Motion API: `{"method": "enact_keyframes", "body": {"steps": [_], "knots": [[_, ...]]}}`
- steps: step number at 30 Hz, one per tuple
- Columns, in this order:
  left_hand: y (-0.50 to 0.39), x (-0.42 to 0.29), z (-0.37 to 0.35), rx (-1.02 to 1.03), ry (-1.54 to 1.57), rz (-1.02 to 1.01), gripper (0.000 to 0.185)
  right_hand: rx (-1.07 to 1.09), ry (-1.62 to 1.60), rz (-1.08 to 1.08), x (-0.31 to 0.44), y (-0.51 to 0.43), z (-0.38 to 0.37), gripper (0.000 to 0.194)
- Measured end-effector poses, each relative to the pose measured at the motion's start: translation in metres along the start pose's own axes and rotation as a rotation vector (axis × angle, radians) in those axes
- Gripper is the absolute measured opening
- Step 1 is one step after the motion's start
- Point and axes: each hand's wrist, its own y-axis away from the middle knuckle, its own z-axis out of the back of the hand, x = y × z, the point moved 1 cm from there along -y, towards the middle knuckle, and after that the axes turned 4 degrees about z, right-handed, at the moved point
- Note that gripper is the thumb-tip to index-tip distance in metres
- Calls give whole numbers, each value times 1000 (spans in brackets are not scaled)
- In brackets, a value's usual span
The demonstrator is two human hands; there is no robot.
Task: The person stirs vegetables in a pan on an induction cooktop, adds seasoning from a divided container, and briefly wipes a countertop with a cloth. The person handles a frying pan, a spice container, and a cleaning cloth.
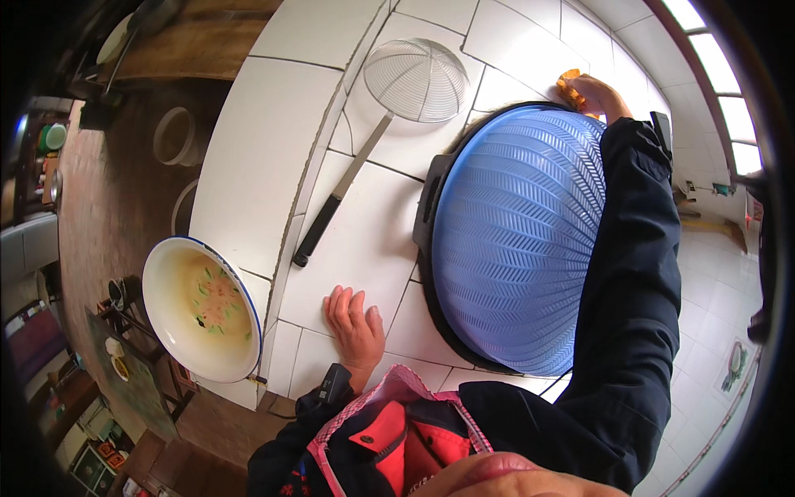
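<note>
My left hand (pixel 356 326) rests palm down on the white tiled counter (pixel 348 282), fingers slightly apart, holding nothing. Beyond the far side of a blue slotted plastic basket (pixel 515 236), my right hand (pixel 593 93) presses an orange cloth (pixel 570 88) on the tiles. The basket lies domed side up over a dark pan (pixel 431 199) with a side handle. Between the basket and the counter's raised strip lies a wire skimmer (pixel 417 81) with a black handle. No hand touches it.
An enamel basin (pixel 164 310) with cloudy liquid and red and green bits stands at the counter's left edge. A pale bucket (pixel 175 136) is on the floor beyond. A small dark table (pixel 127 373) stands at the lower left. A tiled wall and window (pixel 714 62) border the right.
</note>
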Motion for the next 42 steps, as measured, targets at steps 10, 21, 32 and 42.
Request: {"method": "enact_keyframes", "body": {"steps": [10, 21, 32, 42], "knots": [[2, -2, 4, 22, 14, -42, 41, 176, -321, 99, 32, -52, -123, 32], [-83, -12, 32, -236, -65, -26, 59, -10, 3174, 1023, 83, 25, -186, 25], [-27, 26, 22, 28, -33, 139, 34, 96, 2408, 911, 84, 16, -186, 30], [67, 79, 36, -70, -133, 98, 41, -70, 765, 260, 111, -8, -194, 53]]}}
